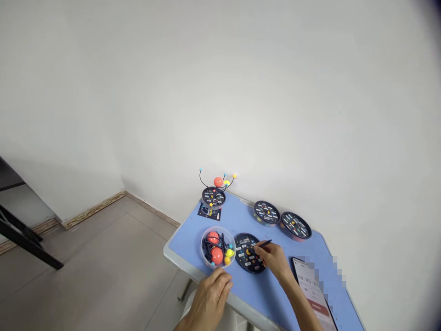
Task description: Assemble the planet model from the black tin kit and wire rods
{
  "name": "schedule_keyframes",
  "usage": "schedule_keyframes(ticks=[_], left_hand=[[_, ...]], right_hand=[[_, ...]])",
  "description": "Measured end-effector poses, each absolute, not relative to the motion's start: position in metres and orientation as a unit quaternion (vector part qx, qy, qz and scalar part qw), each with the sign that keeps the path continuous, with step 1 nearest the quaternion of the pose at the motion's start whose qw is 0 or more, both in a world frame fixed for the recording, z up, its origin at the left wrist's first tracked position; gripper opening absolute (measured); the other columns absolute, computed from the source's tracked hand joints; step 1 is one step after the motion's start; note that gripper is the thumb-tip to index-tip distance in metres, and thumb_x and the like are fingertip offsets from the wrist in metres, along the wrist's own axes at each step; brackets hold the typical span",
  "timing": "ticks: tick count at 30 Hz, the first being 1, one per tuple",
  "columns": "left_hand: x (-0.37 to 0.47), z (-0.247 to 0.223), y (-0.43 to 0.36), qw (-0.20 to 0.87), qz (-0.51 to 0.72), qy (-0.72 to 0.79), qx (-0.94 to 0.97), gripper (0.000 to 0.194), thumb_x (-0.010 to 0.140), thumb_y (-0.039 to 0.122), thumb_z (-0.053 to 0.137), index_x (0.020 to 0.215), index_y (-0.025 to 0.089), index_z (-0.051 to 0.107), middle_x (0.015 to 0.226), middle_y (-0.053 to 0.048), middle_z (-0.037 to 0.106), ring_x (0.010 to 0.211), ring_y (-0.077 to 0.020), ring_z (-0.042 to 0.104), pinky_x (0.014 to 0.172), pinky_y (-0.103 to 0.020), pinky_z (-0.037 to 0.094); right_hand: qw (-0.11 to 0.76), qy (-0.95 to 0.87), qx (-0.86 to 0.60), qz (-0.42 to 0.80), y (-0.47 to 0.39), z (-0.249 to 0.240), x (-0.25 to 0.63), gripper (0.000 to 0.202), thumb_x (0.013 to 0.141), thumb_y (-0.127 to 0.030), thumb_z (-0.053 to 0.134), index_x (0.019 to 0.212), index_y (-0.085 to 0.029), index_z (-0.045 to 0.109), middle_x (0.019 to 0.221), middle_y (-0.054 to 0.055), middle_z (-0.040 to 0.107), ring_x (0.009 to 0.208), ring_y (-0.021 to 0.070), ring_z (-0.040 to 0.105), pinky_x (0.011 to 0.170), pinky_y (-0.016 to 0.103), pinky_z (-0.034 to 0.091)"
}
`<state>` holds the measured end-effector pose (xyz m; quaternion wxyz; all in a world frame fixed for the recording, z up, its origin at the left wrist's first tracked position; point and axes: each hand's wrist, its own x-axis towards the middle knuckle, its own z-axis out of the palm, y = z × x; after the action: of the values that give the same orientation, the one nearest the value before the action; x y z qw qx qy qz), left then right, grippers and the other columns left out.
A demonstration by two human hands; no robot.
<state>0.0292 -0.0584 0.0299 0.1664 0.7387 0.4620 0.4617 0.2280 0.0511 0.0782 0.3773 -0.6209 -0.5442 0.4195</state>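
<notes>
A thin black rod point(265, 243) is pinched in my right hand point(274, 259), over the right side of a round black disc point(244, 263) printed with small planets and labels. My left hand point(212, 294) rests at the table's front edge, just below a clear round bowl point(203, 255). Its fingers are curled together, and I see nothing in them. Inside the bowl lie two red balls point(217, 255), several black rods and small yellow and blue balls. The lower end of the rod in my right hand is partly hidden by the fingers.
At the back left of the blue table point(188, 239) stands a planet model point(213, 197) with curved arms, on a printed card point(215, 215). Two round containers with black discs point(267, 212) point(296, 225) stand at the back right. A phone point(313, 294) showing a timer lies at right.
</notes>
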Motion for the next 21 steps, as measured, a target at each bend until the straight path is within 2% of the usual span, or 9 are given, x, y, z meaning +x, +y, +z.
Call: schedule_keyframes(ticks=[4, 9, 13, 17, 21], left_hand=[[0.038, 0.03, -0.059, 0.119, 0.458, 0.452, 0.756, 0.029, 0.1, 0.022, 0.035, 0.103, 0.019, 0.064, 0.088, -0.007, 0.069, 0.072, -0.0171, 0.068, 0.067, -0.027, 0.058], [0.049, 0.029, -0.056, 0.056, 0.452, 0.429, 0.78, 0.027, 0.097, 0.017, 0.038, 0.108, 0.016, 0.063, 0.104, -0.012, 0.069, 0.093, -0.0209, 0.068, 0.08, -0.034, 0.06], [0.057, 0.024, -0.049, 0.004, 0.402, 0.442, 0.802, 0.031, 0.097, 0.015, 0.038, 0.119, 0.014, 0.06, 0.121, -0.014, 0.066, 0.11, -0.0247, 0.064, 0.09, -0.04, 0.058], [0.069, 0.014, -0.04, -0.053, 0.349, 0.461, 0.814, 0.035, 0.098, 0.016, 0.037, 0.128, 0.008, 0.055, 0.13, -0.015, 0.062, 0.113, -0.0254, 0.063, 0.092, -0.039, 0.056], [0.081, -0.003, -0.034, -0.103, 0.336, 0.482, 0.803, 0.036, 0.099, 0.019, 0.038, 0.129, 0.006, 0.054, 0.13, -0.015, 0.063, 0.116, -0.0263, 0.061, 0.095, -0.039, 0.053]], right_hand=[[0.316, -0.6, -0.631, 0.377, 0.057, 0.077, 0.225, 0.015, 0.061, -0.032, 0.058, 0.058, -0.02, 0.066, 0.046, -0.002, 0.055, 0.044, 0.0148, 0.048, 0.042, 0.025, 0.034], [0.268, -0.658, -0.629, 0.315, 0.059, 0.08, 0.222, 0.014, 0.064, -0.026, 0.055, 0.057, -0.021, 0.067, 0.048, -0.001, 0.06, 0.049, 0.0168, 0.055, 0.05, 0.026, 0.037], [0.249, -0.686, -0.621, 0.286, 0.06, 0.081, 0.222, 0.015, 0.065, -0.022, 0.052, 0.058, -0.022, 0.066, 0.049, -0.001, 0.062, 0.05, 0.0176, 0.058, 0.053, 0.026, 0.038], [0.243, -0.705, -0.603, 0.283, 0.06, 0.08, 0.223, 0.015, 0.066, -0.022, 0.052, 0.058, -0.021, 0.065, 0.051, 0.0, 0.064, 0.051, 0.018, 0.059, 0.054, 0.027, 0.041], [0.244, -0.713, -0.585, 0.299, 0.062, 0.075, 0.227, 0.015, 0.068, -0.022, 0.053, 0.061, -0.02, 0.066, 0.051, 0.0, 0.064, 0.049, 0.0179, 0.06, 0.052, 0.026, 0.044]])
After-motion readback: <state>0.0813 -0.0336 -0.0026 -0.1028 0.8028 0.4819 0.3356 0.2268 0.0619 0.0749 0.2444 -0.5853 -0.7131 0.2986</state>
